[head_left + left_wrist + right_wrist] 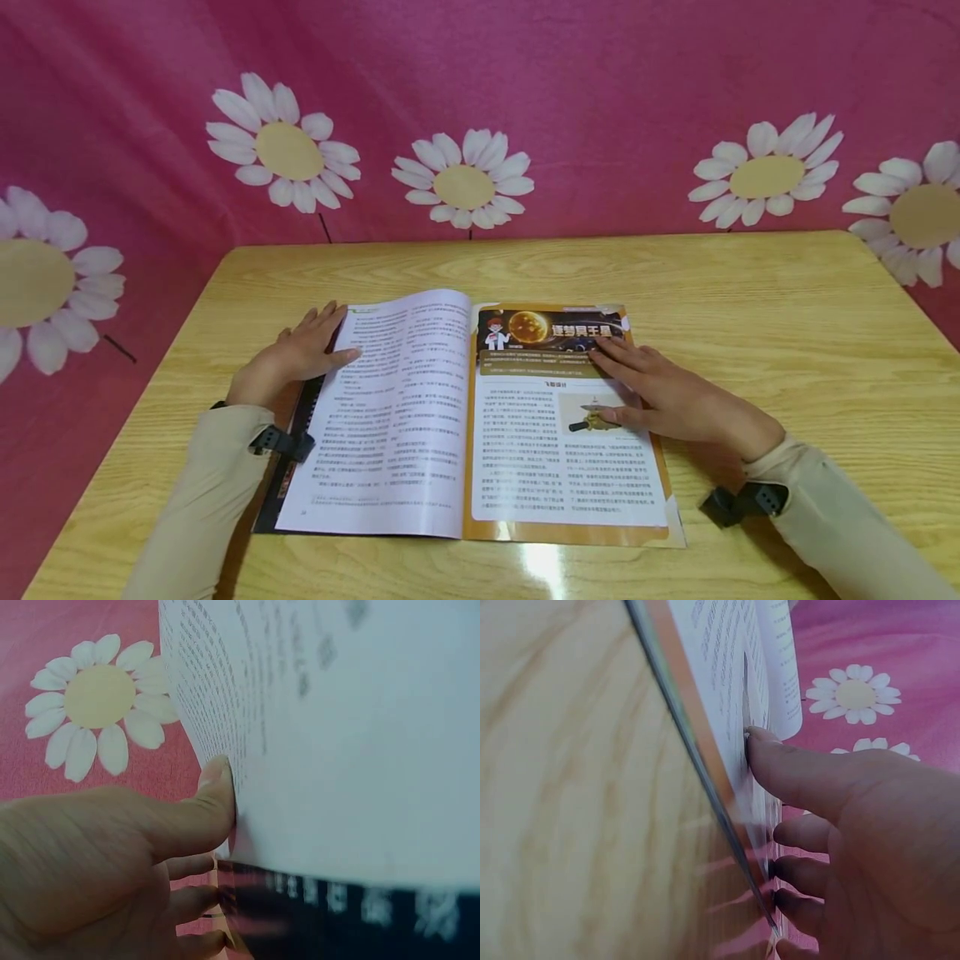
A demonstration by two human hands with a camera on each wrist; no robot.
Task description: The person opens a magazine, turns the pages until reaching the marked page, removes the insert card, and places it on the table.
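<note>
An open magazine [420, 417] lies on the wooden table, with a page of plain text on the left. Its right page [525, 467] has an orange border, a dark banner with a planet, and a small picture. My left hand [307, 346] is at the left edge, its thumb [217, 795] on the text page and the other fingers along the edge. Below that page a dark strip [360, 907] with white lettering shows. Resting on the right page near the banner and picture, my right hand [671, 396] has its fingers spread and fairly straight.
The wooden table [765, 333] extends around the magazine on every side. Behind it hangs a pink cloth [600, 100] printed with large white daisies. Both wrists wear small black camera mounts [281, 442] over beige sleeves.
</note>
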